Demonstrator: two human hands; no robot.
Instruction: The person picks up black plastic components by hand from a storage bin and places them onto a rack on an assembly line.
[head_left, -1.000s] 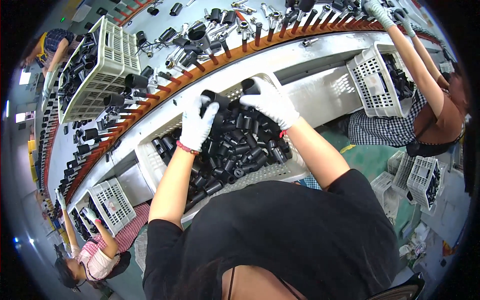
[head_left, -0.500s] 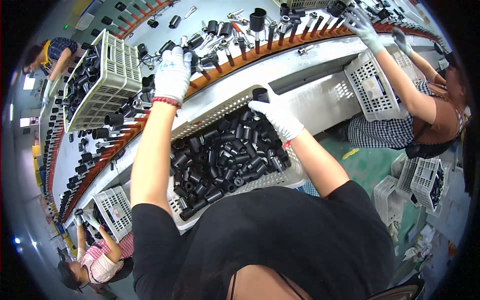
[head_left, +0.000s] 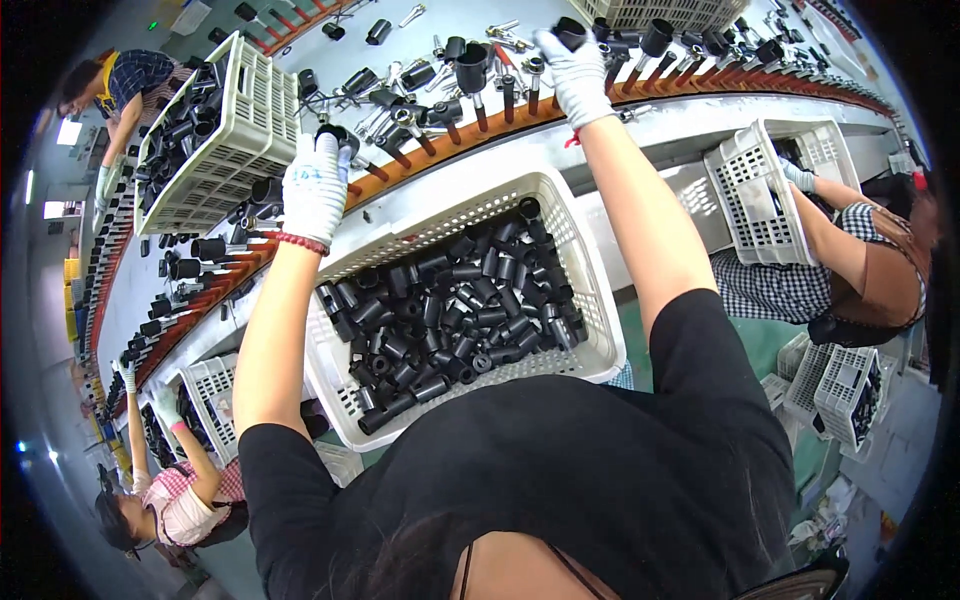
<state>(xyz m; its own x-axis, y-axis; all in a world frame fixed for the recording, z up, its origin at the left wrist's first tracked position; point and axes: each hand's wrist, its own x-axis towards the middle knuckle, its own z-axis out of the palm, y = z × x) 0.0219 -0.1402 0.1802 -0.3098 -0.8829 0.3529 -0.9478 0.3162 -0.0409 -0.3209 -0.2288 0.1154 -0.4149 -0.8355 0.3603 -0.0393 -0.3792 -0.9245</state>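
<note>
My left hand (head_left: 318, 190), in a white knit glove, is at the near edge of the wooden rack (head_left: 400, 165). Its fingers are closed around a black cylindrical socket (head_left: 340, 132), partly hidden by the fingertips. Farther right, my gloved right hand (head_left: 582, 82) reaches over the rack with another black socket (head_left: 570, 34) gripped in its fingers. Between my arms stands a white perforated plastic crate (head_left: 600, 300), holding many loose black sockets (head_left: 450, 320). Ratchet handles with metal heads stand in the rack, one topped by a large black socket (head_left: 472, 70).
A second white crate (head_left: 250, 110), filled with black sockets, rests on the bench at left. Loose sockets and ratchets litter the grey bench top (head_left: 370, 70). Co-workers stand at left and right, one with both hands in a crate (head_left: 765, 200). Stacked crates (head_left: 845, 395) are on the floor.
My right hand has moved from the crate's far rim up and away over the rack, carrying the socket. My left hand has shifted slightly left and nearer. The view has shifted a little.
</note>
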